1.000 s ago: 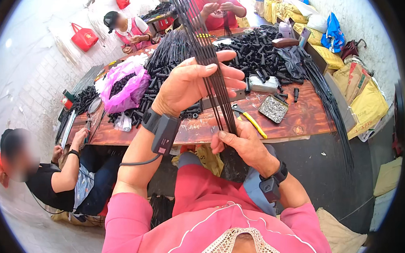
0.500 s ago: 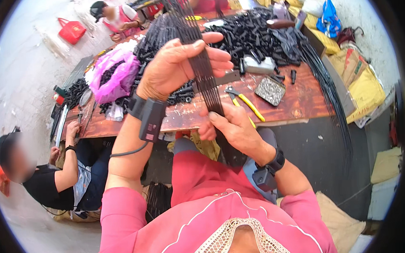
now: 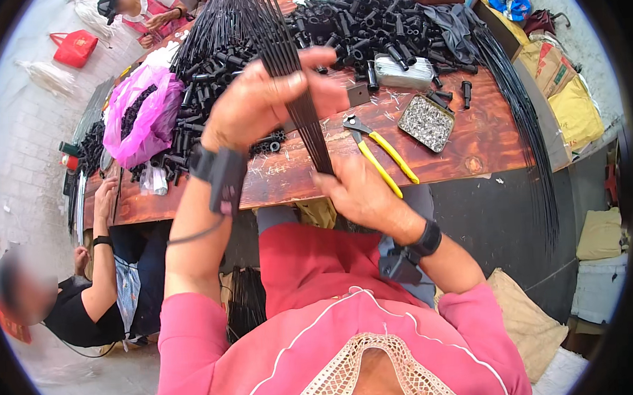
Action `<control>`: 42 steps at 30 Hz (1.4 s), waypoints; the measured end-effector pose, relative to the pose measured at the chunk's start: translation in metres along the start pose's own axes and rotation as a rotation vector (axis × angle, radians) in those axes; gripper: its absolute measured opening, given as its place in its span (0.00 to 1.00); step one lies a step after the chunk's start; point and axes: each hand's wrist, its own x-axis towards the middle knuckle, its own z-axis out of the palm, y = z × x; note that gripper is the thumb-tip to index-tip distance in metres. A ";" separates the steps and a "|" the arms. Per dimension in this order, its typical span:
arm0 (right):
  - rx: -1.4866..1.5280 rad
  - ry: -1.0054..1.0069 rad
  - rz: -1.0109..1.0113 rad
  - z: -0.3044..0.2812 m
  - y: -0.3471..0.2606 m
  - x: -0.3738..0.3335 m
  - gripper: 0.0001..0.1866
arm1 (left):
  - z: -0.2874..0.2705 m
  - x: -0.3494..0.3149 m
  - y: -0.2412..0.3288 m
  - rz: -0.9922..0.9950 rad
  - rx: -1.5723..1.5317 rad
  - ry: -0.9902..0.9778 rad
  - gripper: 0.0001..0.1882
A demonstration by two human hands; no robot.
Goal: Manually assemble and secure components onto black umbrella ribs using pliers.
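A bundle of thin black rods (image 3: 309, 131) slants up and away in front of me. My right hand (image 3: 367, 195) is closed round its lower end. Farther up, my left hand (image 3: 245, 105) is blurred, its thumb across the front of the rods and its fingers stretched out behind them. Pliers with yellow handles (image 3: 394, 157) lie on the table just beyond my right hand. Beside them sits a shallow tin (image 3: 418, 140) of small metal pieces. Past my left hand spreads a heap of black tubular parts (image 3: 337, 34).
A pink plastic bag (image 3: 134, 135) with black parts stands at the left of the wooden table (image 3: 484, 144). Long black rods (image 3: 519, 111) hang over its right edge. One person (image 3: 95, 306) sits at my left; another (image 3: 150, 18) is at the far left.
My view has shifted, so the table sits lower and larger. My left hand has become blurred by motion along the bundle. My right hand stays closed round the rods.
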 end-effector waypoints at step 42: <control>-0.028 -0.299 0.183 0.082 0.194 -0.072 0.12 | 0.075 -0.038 -0.009 0.195 0.186 0.351 0.28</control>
